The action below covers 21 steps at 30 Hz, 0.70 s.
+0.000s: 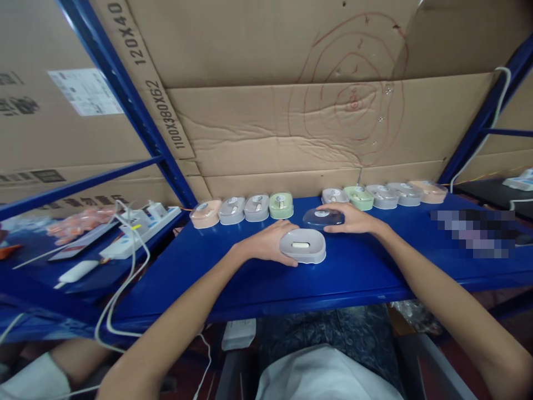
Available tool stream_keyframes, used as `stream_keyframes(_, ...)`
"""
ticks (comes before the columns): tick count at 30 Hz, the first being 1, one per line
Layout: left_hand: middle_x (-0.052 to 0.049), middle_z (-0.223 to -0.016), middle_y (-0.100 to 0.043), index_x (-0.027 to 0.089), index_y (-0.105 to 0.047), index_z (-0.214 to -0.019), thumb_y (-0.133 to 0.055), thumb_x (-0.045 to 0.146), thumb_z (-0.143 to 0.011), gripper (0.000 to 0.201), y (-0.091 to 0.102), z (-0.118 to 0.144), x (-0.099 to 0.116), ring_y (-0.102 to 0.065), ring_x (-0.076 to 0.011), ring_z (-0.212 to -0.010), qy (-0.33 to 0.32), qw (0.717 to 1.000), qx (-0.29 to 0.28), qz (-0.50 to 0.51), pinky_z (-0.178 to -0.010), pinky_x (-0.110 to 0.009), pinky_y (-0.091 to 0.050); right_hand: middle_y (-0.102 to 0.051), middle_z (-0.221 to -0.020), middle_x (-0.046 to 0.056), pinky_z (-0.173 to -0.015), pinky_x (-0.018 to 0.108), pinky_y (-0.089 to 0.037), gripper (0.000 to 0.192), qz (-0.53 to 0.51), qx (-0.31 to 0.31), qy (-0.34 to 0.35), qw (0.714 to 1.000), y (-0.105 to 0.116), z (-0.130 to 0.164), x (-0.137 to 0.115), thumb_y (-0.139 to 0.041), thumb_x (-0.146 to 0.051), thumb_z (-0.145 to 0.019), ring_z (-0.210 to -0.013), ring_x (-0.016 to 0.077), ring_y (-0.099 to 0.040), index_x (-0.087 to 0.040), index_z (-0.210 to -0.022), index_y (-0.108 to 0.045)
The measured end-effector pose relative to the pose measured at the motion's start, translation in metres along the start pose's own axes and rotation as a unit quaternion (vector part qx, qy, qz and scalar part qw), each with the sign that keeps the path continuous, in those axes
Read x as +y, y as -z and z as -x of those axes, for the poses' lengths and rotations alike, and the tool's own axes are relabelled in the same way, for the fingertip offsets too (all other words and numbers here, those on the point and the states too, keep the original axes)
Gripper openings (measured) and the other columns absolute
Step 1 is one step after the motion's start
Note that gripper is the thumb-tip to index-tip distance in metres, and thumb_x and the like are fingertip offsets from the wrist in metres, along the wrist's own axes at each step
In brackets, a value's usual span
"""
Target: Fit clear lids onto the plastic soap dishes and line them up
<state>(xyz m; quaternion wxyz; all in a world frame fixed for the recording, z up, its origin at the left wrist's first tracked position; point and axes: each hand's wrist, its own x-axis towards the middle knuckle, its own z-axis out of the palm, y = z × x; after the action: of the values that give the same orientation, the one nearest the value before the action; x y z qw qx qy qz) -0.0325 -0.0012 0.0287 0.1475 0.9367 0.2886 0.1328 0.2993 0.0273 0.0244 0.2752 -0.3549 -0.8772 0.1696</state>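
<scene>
My left hand [272,243] grips the left side of a small grey oval box [315,255], which has no lid on it and sits at the middle of the blue table. A short white stick-like piece [300,244] lies inside that box. Just behind it, my right hand [353,218] pinches the right end of a clear oval lid [318,220] with a round pale sticker. The lid is apart from the box; whether it touches the table I cannot tell.
Lidded boxes stand in two rows at the back: left ones near a green box [281,205], right ones near another green box [358,197]. Cardboard [250,133] walls the rear. White cables [112,300] and a power strip [137,236] lie left; a blurred patch [474,230] is right.
</scene>
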Motion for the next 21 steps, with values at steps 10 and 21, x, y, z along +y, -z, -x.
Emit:
stream_keyframes(10,-0.009,-0.129,-0.067,0.024,-0.061,-0.13,-0.095,0.054,-0.071,0.074,-0.007,-0.003,0.008,-0.064,-0.034,-0.125,-0.011,1.0,0.015,0.013,-0.11,-0.047,-0.05,-0.072,-0.144,0.012,-0.114,0.061,-0.052,0.077,0.094,-0.058,0.004,0.994,-0.007,0.003,0.01,-0.089,-0.043,-0.077,-0.129,0.0379,-0.067,-0.025,-0.148,-0.065)
stream_keyframes(21,-0.011,-0.128,-0.07,0.024,-0.063,-0.134,-0.093,0.054,-0.072,0.075,-0.015,-0.007,0.006,-0.064,-0.0381,-0.126,-0.027,0.999,0.039,0.003,-0.113,-0.055,-0.047,-0.071,-0.142,0.012,-0.114,0.057,-0.052,0.073,0.036,0.008,0.122,0.992,-0.036,-0.001,-0.051,-0.082,-0.063,-0.087,-0.131,0.0358,-0.066,-0.028,-0.149,-0.063)
